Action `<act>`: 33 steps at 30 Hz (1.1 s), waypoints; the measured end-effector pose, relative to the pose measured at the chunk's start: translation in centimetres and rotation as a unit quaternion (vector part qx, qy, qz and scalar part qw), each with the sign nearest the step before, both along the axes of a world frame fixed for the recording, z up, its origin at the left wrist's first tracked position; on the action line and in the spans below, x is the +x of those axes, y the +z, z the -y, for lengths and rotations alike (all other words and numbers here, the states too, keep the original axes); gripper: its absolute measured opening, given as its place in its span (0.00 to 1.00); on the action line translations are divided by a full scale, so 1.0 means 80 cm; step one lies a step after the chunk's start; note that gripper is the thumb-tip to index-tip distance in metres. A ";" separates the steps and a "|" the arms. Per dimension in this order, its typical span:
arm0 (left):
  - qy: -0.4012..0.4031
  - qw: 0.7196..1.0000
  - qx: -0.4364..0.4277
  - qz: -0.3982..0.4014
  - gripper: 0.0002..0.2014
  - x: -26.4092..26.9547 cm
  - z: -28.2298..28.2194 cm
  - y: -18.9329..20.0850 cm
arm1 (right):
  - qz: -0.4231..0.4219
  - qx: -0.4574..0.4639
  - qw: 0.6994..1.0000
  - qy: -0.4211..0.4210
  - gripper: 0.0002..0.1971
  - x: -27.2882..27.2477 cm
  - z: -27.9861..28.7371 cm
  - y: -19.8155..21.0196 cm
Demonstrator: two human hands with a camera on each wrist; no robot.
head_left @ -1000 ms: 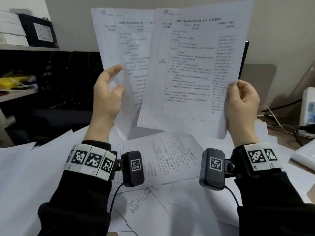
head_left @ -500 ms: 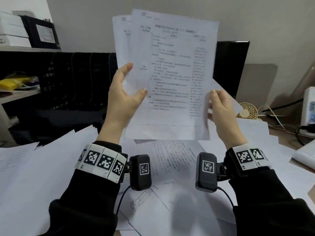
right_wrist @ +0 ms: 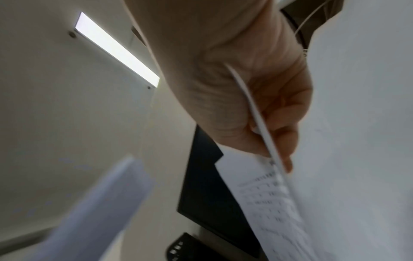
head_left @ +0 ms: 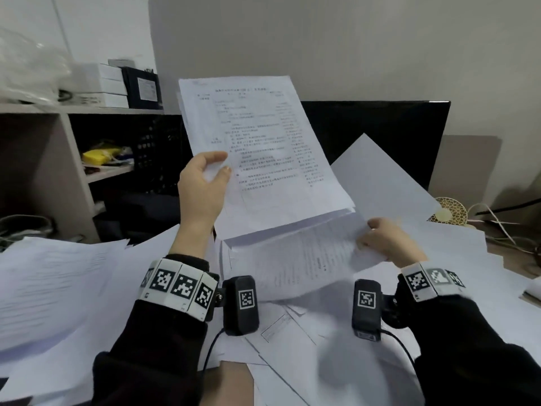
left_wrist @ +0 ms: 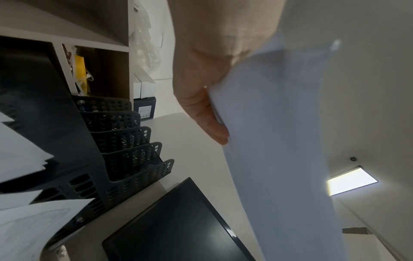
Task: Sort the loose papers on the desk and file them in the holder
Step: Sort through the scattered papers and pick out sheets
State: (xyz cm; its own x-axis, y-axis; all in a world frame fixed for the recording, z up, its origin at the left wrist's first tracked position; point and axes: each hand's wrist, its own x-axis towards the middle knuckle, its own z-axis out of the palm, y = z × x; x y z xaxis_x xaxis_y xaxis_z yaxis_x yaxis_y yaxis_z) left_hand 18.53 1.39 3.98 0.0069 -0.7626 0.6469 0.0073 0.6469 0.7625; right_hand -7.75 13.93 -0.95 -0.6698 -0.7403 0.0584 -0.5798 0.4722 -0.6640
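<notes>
Head view: my left hand pinches a stack of printed papers upright above the bench, thumb curled on front. My right hand grips a single printed sheet lower right. Loose papers cover the bench; the mesh holder stands far left.

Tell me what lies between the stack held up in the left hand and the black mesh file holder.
Nothing: in the left wrist view only bare pale wall shows between the paper stack and the file holder.
</notes>
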 end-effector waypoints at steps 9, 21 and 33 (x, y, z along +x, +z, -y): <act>0.022 0.996 0.042 -0.073 0.15 0.045 -0.022 0.008 | 0.205 -0.380 0.902 0.003 0.08 0.078 -0.013 0.047; 0.092 0.982 0.125 -0.112 0.31 0.164 -0.015 0.008 | 0.409 -0.349 0.786 0.303 0.22 0.268 0.041 0.031; 0.141 0.985 0.094 0.000 0.41 0.331 -0.015 0.013 | 0.525 -0.199 0.707 0.430 0.25 0.355 0.083 0.040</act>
State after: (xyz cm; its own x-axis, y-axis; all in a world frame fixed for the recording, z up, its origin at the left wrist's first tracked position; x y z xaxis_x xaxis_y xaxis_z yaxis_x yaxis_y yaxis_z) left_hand 45.04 2.55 5.03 0.2367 -0.8369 0.4935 -0.1522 0.4698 0.8696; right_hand 20.67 7.30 2.23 0.1881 -0.9652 0.1817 0.3728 -0.1010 -0.9224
